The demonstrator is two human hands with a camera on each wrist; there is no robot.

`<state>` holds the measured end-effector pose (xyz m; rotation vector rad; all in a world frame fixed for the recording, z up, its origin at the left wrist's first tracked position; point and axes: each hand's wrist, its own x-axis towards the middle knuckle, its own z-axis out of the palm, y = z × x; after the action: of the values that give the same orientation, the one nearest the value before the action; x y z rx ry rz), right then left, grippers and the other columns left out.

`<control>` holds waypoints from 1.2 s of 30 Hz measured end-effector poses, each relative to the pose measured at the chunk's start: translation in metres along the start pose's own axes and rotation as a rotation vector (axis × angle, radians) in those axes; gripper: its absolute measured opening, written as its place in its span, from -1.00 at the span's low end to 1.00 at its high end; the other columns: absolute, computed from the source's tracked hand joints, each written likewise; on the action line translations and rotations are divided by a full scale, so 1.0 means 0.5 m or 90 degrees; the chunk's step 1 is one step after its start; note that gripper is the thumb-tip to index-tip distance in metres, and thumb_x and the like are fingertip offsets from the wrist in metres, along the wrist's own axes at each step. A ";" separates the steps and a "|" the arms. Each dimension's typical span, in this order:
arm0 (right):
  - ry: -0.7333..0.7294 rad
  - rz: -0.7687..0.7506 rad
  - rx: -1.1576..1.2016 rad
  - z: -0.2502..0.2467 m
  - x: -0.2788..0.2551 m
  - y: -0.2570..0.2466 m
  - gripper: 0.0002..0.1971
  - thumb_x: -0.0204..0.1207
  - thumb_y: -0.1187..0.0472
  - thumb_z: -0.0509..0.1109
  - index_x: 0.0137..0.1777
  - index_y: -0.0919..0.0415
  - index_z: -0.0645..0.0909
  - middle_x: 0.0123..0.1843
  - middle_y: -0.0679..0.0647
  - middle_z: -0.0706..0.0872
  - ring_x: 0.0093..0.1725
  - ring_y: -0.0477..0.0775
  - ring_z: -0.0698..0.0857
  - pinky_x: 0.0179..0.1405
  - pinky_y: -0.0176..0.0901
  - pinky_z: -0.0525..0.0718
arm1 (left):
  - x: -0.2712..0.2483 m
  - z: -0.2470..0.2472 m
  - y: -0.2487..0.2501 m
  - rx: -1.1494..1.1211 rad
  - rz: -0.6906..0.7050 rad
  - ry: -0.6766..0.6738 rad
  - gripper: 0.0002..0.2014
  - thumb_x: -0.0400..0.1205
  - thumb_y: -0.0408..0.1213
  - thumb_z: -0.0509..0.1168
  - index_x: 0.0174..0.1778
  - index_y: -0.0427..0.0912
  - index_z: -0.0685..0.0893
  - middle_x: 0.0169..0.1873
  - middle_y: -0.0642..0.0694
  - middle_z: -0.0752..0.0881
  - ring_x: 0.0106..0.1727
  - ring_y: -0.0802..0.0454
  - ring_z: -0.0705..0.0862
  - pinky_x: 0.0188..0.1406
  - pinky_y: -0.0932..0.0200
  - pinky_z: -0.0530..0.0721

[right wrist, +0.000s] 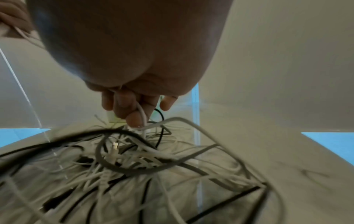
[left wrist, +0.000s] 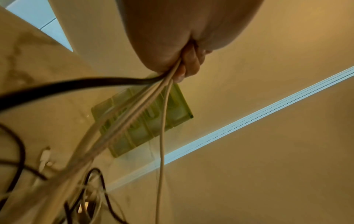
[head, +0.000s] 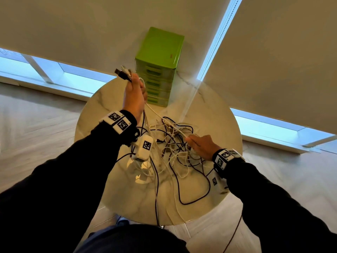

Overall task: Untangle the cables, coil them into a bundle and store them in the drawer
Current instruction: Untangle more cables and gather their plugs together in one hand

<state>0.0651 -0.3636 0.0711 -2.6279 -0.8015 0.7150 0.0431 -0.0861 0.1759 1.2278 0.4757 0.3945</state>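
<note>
A tangle of black and white cables [head: 173, 143] lies on the round marble table [head: 218, 125]. My left hand [head: 134, 95] is raised above the table's far side and grips several cable ends; their plugs [head: 123, 72] stick out above the fist. In the left wrist view the left hand [left wrist: 184, 66] holds one black and several white strands [left wrist: 134, 115] that run down to the pile. My right hand [head: 200, 145] sits low on the tangle and pinches a white cable [right wrist: 141, 115] between its fingertips [right wrist: 134, 118]. A green drawer unit [head: 158, 70] stands at the table's far edge, drawers closed.
Some cables hang over the table's near edge [head: 156, 212] towards the floor. Beige roller blinds [head: 273, 52] cover the windows behind the table, with a bead chain [head: 215, 42] between them. Pale wooden floor [head: 36, 115] surrounds the table.
</note>
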 end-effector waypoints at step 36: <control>0.101 0.056 0.100 -0.025 0.014 -0.035 -0.65 0.79 -0.10 0.00 -0.09 0.06 0.46 -0.15 0.14 0.64 -0.05 0.31 0.65 0.06 0.12 0.55 | -0.020 -0.007 -0.022 0.214 0.051 -0.116 -0.59 0.83 0.02 0.02 0.30 -0.28 0.48 -0.38 0.03 0.46 -0.38 0.16 0.45 -0.28 0.03 0.45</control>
<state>0.0693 -0.3472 0.0861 -2.5509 -0.5645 0.5593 0.0333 -0.0919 0.1661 1.5965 0.3452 0.2728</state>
